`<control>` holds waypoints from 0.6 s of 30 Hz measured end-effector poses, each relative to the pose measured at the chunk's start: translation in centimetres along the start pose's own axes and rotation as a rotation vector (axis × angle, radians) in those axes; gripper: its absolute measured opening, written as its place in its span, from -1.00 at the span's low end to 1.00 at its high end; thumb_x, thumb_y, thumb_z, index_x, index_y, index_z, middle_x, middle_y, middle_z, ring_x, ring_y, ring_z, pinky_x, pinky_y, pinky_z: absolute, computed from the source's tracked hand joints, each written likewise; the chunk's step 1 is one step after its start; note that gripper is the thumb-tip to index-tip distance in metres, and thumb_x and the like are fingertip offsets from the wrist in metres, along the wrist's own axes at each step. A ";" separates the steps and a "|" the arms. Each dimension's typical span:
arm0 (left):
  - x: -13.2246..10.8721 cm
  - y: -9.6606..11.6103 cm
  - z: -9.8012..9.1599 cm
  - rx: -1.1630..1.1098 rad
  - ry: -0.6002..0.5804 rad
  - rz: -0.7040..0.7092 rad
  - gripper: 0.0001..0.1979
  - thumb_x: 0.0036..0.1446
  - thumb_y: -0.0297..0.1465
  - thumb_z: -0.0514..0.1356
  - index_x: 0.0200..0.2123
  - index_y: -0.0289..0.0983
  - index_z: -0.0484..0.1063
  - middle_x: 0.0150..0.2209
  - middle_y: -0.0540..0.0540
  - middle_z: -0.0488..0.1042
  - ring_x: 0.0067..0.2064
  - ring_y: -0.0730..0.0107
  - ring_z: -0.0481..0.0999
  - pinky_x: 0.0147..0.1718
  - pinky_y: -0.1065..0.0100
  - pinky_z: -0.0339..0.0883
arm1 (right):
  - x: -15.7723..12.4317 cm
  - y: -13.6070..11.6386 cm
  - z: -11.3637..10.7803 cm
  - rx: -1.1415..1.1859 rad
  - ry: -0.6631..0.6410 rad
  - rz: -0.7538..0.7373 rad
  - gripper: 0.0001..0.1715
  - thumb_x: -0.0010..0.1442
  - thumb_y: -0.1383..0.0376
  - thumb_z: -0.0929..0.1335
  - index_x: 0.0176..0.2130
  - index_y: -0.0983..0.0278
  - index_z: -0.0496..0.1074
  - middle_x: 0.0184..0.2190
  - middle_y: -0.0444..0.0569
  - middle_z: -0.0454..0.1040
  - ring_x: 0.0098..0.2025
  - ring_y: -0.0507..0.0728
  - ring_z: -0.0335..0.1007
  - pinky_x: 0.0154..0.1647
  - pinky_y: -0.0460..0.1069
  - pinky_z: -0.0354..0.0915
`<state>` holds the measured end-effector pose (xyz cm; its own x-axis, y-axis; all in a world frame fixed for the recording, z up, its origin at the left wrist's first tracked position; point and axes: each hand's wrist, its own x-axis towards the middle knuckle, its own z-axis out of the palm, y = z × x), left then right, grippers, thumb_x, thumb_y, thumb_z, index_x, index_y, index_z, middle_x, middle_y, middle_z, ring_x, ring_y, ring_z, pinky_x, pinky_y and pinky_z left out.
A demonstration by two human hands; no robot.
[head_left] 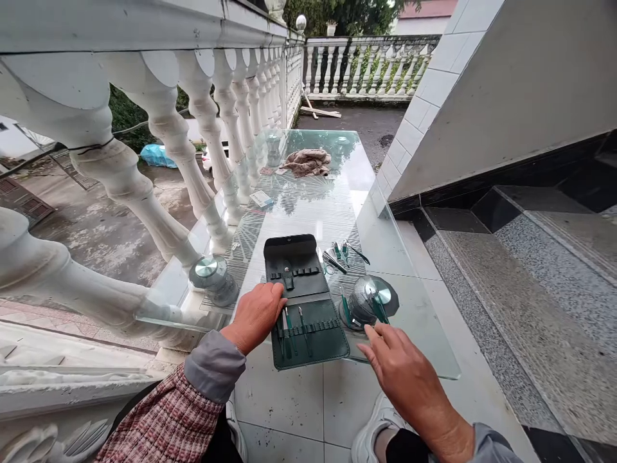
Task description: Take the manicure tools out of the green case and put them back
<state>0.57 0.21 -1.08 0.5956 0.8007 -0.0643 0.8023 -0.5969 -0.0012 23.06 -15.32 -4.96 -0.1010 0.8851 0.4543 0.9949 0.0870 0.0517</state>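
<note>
A dark manicure case (308, 344) lies unfolded on the glass table, its lower flap holding several slim green-and-silver tools (301, 328) in elastic loops. The loops of its upper flap (292, 257) hold no tools. My left hand (258, 315) grips the case's left edge near the fold, fingers closed. To the right of the case, my right hand (405, 360) has its thumb apart from its fingers. Its fingertips are close to a green-handled tool (380, 310) above the round table support; whether they touch is unclear. Nail clippers (336, 252) and other small tools lie beyond.
The glass table (424, 328) rests on round supports with metal discs (206, 267). A crumpled brown cloth (308, 163) and a small card (261, 199) lie farther back. A white balustrade (159, 141) runs along the left; stone steps (482, 257) rise on the right.
</note>
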 end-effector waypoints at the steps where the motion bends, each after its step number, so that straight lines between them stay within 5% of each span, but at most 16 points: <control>1: 0.0 0.0 0.0 -0.001 0.002 0.001 -0.87 0.25 -0.33 -0.04 -0.25 -0.22 0.23 -0.28 -0.07 0.41 -0.21 0.29 0.38 -0.36 0.37 0.19 | -0.2 -0.3 -0.1 -0.012 0.006 -0.019 -0.64 0.22 0.23 0.24 -0.11 0.44 0.39 -0.28 0.15 0.42 -0.21 0.20 0.29 -0.25 0.05 0.25; 5: 0.0 0.0 -0.2 0.008 0.001 0.011 -0.86 0.26 -0.32 -0.05 -0.26 -0.23 0.24 -0.27 -0.07 0.41 -0.22 0.28 0.38 -0.39 0.36 0.18 | -0.8 -0.8 -0.5 -0.020 0.033 -0.071 -0.61 0.19 0.20 0.28 -0.12 0.47 0.39 -0.28 0.18 0.42 -0.22 0.22 0.29 -0.21 0.08 0.25; 10: -0.1 0.2 -0.5 0.031 -0.012 0.016 -0.85 0.26 -0.32 -0.05 -0.26 -0.25 0.24 -0.27 -0.08 0.42 -0.22 0.26 0.39 -0.40 0.35 0.18 | -1.1 -1.0 -1.0 0.039 0.051 -0.084 -0.85 0.20 0.36 0.27 -0.29 0.36 0.42 -0.38 0.06 0.41 -0.26 0.15 0.29 -0.22 0.02 0.21; 18: -0.1 0.2 -0.5 0.035 -0.020 0.027 -0.83 0.26 -0.31 -0.06 -0.24 -0.25 0.24 -0.27 -0.09 0.41 -0.22 0.24 0.38 -0.41 0.32 0.20 | -1.1 -1.4 -1.1 0.154 0.088 -0.119 -0.77 0.18 0.48 0.24 -0.47 0.29 0.35 -0.54 -0.07 0.30 -0.45 0.04 0.19 -0.37 -0.05 0.11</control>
<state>0.68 0.00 -0.54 0.6154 0.7836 -0.0851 0.7842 -0.6196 -0.0338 21.80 -16.88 -4.58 -0.2114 0.8216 0.5294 0.9644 0.2635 -0.0239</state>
